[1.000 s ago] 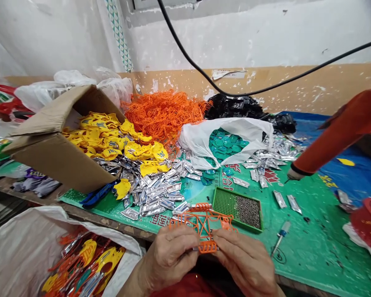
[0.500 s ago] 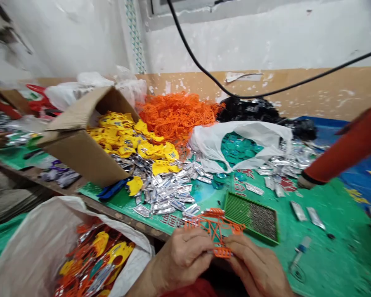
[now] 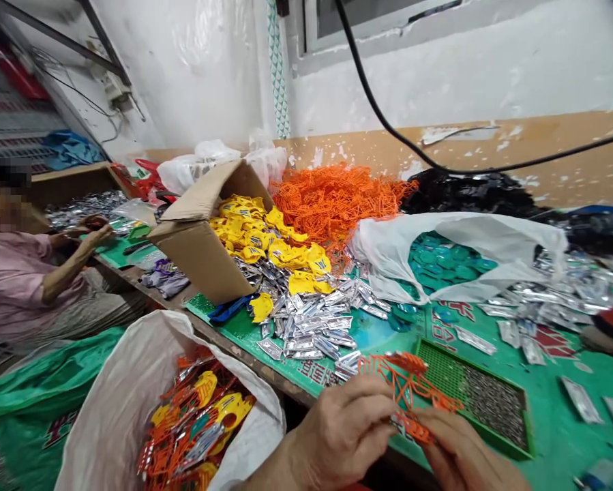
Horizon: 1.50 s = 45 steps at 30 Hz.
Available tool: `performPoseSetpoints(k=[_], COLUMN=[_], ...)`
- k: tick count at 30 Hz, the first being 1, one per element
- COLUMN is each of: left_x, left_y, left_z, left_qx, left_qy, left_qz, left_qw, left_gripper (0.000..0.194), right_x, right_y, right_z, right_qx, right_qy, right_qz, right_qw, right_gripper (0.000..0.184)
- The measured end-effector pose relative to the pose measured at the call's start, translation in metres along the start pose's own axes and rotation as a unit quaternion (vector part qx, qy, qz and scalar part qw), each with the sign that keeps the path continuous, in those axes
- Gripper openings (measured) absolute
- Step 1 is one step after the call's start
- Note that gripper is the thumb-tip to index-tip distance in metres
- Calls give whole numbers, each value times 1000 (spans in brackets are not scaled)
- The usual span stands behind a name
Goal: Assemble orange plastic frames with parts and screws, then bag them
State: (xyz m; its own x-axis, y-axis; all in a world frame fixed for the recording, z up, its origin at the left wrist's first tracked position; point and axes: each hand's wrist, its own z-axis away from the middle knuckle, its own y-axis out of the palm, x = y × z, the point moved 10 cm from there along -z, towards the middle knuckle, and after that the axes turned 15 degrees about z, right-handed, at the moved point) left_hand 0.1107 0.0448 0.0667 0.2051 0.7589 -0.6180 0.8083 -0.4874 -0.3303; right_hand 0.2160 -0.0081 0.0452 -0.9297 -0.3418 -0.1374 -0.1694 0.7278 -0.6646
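An orange plastic lattice frame (image 3: 401, 390) is held between my two hands at the lower middle, over the table's front edge. My left hand (image 3: 344, 426) pinches its near left side between thumb and fingers. On the near right side, my right hand (image 3: 464, 447) has its fingers closed round the frame's end; the fingertips are partly hidden. Right behind the frame lies a green tray (image 3: 442, 361) with many small metal pins (image 3: 494, 404) in its right part. Silver strip-like pieces (image 3: 314, 320) are heaped beyond my left hand.
A tilted cardboard box (image 3: 198, 252) spills yellow pieces (image 3: 270, 235) near an orange lattice pile (image 3: 344, 198). A white bag (image 3: 521, 235) holds teal discs (image 3: 446, 262). Left of me stands a white sack (image 3: 106, 409) of mixed parts. A co-worker (image 3: 14, 286) sits far left; another person's hand (image 3: 605, 339) is at right.
My view has swung left, so the table's things sit further right and the seated co-worker shows. The frame is tilted a little differently in my hands. The red sleeve has drawn toward the right edge.
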Motion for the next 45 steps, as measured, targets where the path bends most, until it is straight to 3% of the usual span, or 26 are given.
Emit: performPoseSetpoints(k=[5,15,19,35,41,43,45], left_x=[-5,-14,-12,-8,1,9,16], left_y=[-5,-1,-1,-7,-14,-11,-8], left_z=[5,8,8,15,22,25,25], left_qx=[-20,-30,-26,-38,-108,-115,-114], left_qy=[0,32,27,24,-1,-18,-34], left_qz=[-51,-136,-127,-96,-20,36,56], left_qw=[998,990,991,994,994,992,991], left_gripper=[24,24,24,27,54,63,67], right_x=[-2,7,9,13,1,-8,-17], right_y=[-17,-29,-27,-25,-16,-7,12], right_z=[0,1,7,1,5,8,15], right_qx=[-44,-88,-83,-78,-68,-49,-1], right_qy=[87,105,107,119,182,241,321], right_qz=[62,65,72,77,-30,-128,-246], right_qw=[993,988,988,987,981,961,915], right_gripper=[19,17,23,18,18,15,14])
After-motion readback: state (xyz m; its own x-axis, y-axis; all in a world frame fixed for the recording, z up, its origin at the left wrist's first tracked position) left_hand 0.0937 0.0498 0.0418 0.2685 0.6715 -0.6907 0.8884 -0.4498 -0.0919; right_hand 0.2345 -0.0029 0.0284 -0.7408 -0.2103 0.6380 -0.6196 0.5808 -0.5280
